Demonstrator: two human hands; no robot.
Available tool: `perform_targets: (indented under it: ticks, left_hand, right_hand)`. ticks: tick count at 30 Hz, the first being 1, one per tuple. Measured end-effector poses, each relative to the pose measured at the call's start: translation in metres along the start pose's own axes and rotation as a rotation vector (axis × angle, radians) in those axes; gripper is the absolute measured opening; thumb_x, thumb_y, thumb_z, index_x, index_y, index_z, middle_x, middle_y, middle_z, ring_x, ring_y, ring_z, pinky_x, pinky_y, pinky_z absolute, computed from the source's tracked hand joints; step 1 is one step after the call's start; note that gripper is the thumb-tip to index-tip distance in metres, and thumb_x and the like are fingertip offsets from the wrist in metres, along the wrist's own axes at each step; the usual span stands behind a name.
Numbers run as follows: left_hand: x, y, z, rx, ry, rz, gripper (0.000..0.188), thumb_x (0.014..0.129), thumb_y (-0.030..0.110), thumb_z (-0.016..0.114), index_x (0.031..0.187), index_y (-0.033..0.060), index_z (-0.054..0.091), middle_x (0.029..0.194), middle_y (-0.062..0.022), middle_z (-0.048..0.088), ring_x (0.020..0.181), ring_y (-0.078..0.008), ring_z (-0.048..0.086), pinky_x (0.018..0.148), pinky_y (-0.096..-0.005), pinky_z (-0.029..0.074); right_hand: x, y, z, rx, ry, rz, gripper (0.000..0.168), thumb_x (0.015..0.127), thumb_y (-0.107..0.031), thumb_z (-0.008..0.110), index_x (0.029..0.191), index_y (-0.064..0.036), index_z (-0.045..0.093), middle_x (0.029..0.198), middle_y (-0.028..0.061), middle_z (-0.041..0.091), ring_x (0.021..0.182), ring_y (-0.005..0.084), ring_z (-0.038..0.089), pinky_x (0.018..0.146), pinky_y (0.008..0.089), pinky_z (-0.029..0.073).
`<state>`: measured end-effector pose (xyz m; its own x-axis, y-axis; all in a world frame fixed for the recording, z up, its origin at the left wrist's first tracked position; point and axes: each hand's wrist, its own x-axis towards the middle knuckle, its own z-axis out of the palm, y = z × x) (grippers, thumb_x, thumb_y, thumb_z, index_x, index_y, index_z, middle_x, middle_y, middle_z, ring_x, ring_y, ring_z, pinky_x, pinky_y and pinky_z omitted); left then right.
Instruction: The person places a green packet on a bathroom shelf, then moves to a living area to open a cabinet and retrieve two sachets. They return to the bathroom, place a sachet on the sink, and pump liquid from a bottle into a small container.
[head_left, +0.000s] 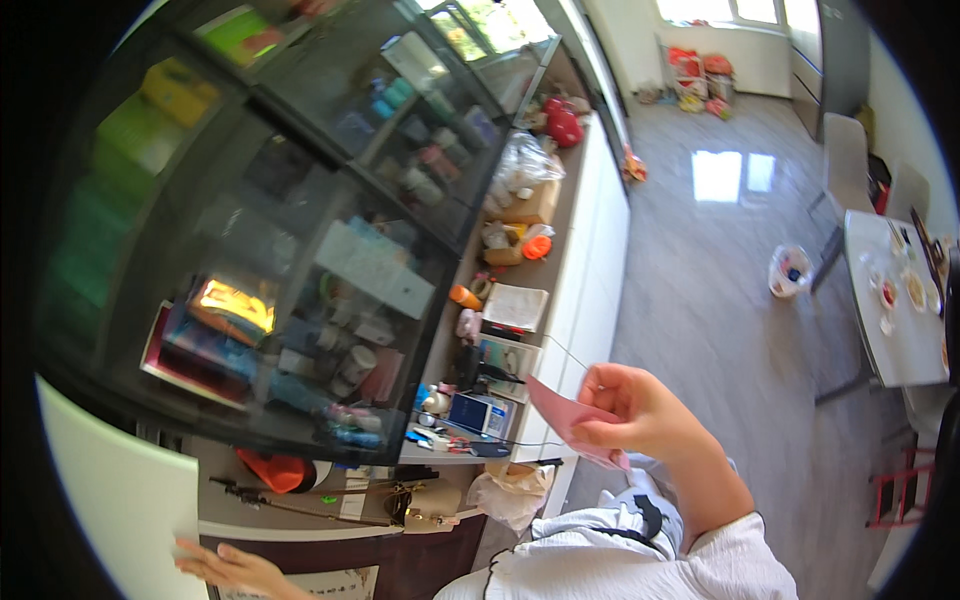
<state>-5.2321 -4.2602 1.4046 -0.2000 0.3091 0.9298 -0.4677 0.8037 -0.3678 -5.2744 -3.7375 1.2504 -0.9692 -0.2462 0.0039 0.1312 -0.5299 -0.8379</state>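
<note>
A thin pink sheet (564, 421), paper or cloth, is pinched between the thumb and fingers of my right hand (626, 412). It bends downward in front of the white cabinet front. At the lower left, my left hand (236, 571) holds nothing, its fingers stretched out by the edge of a pale panel (124, 487). Whether the fingertips touch that panel or only overlap it, I cannot tell. Between my hands stands a cabinet with dark glass doors (247, 202), and below them runs a counter shelf full of small things, among them a dark blue box (469, 412).
An orange-and-black cap (277, 470) and a beige handbag (427, 506) lie in a lower niche. A plastic bag (514, 491) sits beside them. To the right are a bin (790, 271), a table with dishes (870, 330), chairs (847, 161) and a red step stool (900, 495).
</note>
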Motion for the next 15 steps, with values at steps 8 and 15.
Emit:
perform_targets:
  ticks: [8, 15]
  left_hand:
    - [0.003, 0.0, 0.025, 0.057, -0.029, -0.125, 0.062, 0.099, 0.053, 0.019, 0.145, 0.0142, 0.034, 0.153, -0.0188, 0.017, 0.141, -0.0371, 0.018, 0.112, -0.0498, 0.016]
    - [0.004, 0.003, 0.042, 0.033, 0.009, -0.102, 0.055, 0.1, 0.045, 0.03, 0.143, 0.012, 0.037, 0.153, -0.018, 0.019, 0.141, -0.0362, 0.019, 0.113, -0.0475, 0.015]
  right_hand:
    - [-0.003, 0.015, 0.041, -0.073, -0.048, 0.054, 0.015, 0.079, -0.002, 0.067, 0.083, 0.001, 0.052, 0.069, 0.0052, 0.061, 0.054, 0.0068, 0.056, 0.045, 0.0194, 0.041]
    - [-0.015, 0.027, 0.067, -0.023, 0.026, 0.108, 0.015, 0.079, -0.001, 0.069, 0.084, 0.001, 0.055, 0.075, 0.0046, 0.063, 0.063, 0.0067, 0.059, 0.052, 0.0189, 0.044]
